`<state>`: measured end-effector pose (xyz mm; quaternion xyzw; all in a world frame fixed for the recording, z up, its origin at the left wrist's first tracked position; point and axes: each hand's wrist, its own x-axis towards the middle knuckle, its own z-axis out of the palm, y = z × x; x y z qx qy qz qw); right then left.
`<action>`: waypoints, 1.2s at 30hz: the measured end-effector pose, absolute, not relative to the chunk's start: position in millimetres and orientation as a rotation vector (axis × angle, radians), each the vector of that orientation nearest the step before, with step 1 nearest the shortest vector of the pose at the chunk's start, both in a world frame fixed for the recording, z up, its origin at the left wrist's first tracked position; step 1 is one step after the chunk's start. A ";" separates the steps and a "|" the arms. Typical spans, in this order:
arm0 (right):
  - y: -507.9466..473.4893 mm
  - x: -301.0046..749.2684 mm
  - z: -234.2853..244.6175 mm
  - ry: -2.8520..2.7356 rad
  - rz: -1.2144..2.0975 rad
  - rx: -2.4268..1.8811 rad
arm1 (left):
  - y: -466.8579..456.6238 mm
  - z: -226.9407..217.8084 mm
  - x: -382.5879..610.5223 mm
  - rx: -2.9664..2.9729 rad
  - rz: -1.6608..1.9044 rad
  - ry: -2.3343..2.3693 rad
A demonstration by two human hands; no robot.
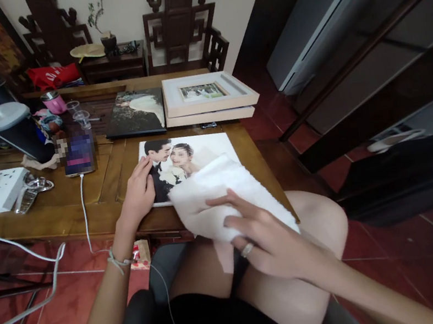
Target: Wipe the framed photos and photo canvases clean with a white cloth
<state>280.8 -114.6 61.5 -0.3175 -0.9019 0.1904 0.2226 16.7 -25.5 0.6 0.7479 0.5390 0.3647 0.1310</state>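
A flat photo panel with a wedding picture of two people lies near the front edge of the wooden table. My left hand rests along the panel's left edge, its fingers stretched out and touching it. In my right hand is a white cloth, pinched between thumb and fingers. The cloth covers the lower right part of the panel and drapes toward the table's edge. A ring shows on a finger of my right hand, and a band circles my left wrist.
Behind the panel lie a dark photo panel and stacked pale frames. To the left are a phone on a white cable, a power strip, a lidded black cup with a straw, and a pink mug.
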 end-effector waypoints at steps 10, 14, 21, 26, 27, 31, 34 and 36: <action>-37.7 264.1 41.7 -2.275 0.187 -1.397 | -28.7 5.9 17.8 2.138 1.168 1.544; -37.9 212.0 45.1 -2.405 0.249 -1.226 | -35.4 12.9 18.3 1.966 1.457 1.496; -76.7 219.1 55.7 -2.505 0.600 -0.727 | -35.5 9.8 20.0 1.878 1.507 1.505; -86.7 269.6 66.3 -2.395 0.630 -0.895 | -33.4 9.2 23.8 2.093 1.251 1.584; -83.7 277.4 65.3 -2.382 0.593 -0.963 | -33.2 9.3 24.1 2.125 1.201 1.585; -52.8 290.4 53.9 -2.335 0.411 -1.224 | -32.2 8.1 23.3 2.182 1.131 1.597; -17.3 277.1 50.1 -2.273 0.402 -1.304 | -31.2 6.0 22.1 2.195 1.141 1.604; 6.2 257.1 53.0 -2.213 0.559 -1.306 | -30.5 4.7 21.3 2.203 1.143 1.595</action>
